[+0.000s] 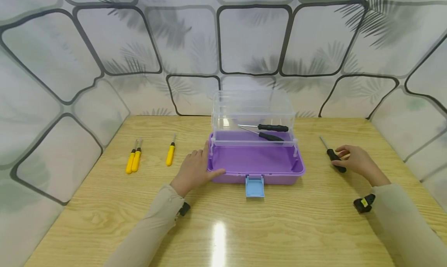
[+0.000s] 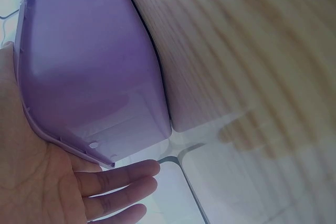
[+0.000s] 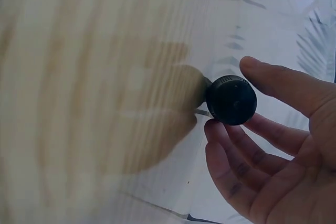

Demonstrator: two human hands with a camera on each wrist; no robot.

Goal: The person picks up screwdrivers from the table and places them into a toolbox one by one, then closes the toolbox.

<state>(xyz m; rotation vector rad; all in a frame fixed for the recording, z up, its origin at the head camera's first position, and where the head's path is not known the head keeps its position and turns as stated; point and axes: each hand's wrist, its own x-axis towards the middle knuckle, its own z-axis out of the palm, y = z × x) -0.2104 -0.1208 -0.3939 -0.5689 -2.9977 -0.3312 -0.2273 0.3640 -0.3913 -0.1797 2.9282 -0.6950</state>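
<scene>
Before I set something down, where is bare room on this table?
Free: the table in front of the purple box, between the sleeves; also between box and the black screwdriver at the right hand. Crowded: the box's left end, where the left hand rests.

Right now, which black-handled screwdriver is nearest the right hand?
The black-handled screwdriver alone on the right of the table; the other two lie together at the purple toolbox.

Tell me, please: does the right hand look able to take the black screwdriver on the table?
Yes, most likely. The right hand is right at the screwdriver, thumb and fingers on opposite sides of its handle. Nothing seems to block it; the box stands apart.
</scene>
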